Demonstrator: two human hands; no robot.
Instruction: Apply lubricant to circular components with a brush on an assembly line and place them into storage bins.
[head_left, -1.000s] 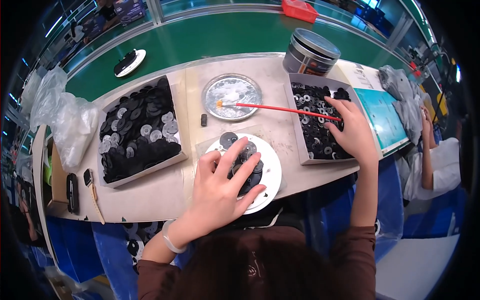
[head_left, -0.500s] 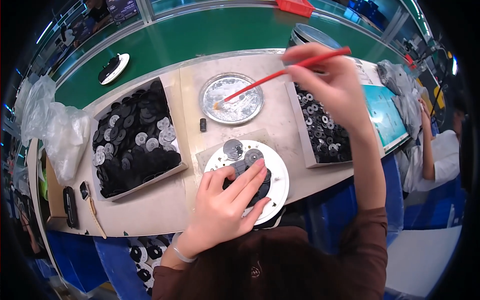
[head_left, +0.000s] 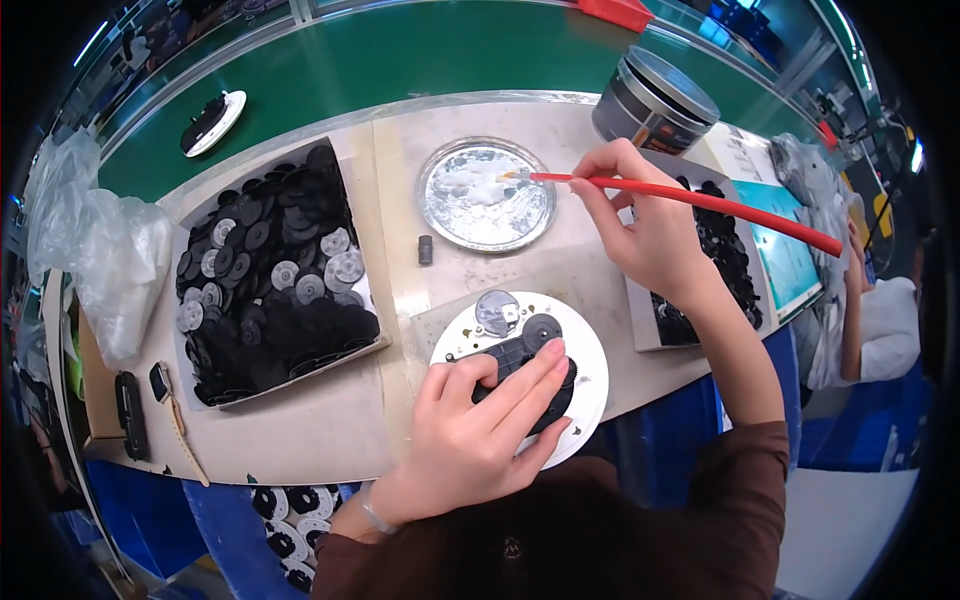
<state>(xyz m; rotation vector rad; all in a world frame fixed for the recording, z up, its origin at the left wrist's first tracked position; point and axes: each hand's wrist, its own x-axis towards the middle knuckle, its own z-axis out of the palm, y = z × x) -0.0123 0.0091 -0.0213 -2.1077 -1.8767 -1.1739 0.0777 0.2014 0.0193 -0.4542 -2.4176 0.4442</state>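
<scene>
My right hand (head_left: 650,225) pinches a slim red paintbrush (head_left: 720,205) near its bristle end. Its bristle tip is over a round metal lid (head_left: 440,225) smeared with a whitish paste (head_left: 485,185); I cannot tell whether it touches. My left hand (head_left: 480,425) rests over a white round disc (head_left: 592,385) bearing a black gear assembly (head_left: 508,352). Its stretched fingers press on the gears, and its thumb lies along the near side; the palm side is hidden. A grey round part (head_left: 496,312) sits on the disc's far edge.
Boxes of black and grey gears stand at left (head_left: 265,260) and, partly behind my right arm, at right (head_left: 645,310). A metal tin (head_left: 655,105) stands behind. A small black cylinder (head_left: 425,250) is near the lid. A watch (head_left: 175,410) lies left. Someone works at far right.
The brush has swung flatter, its tip shifting from the lid's lower left to its right part. My right hand has dropped lower. My left hand stays on the gear assembly; the whole view has shifted slightly.
</scene>
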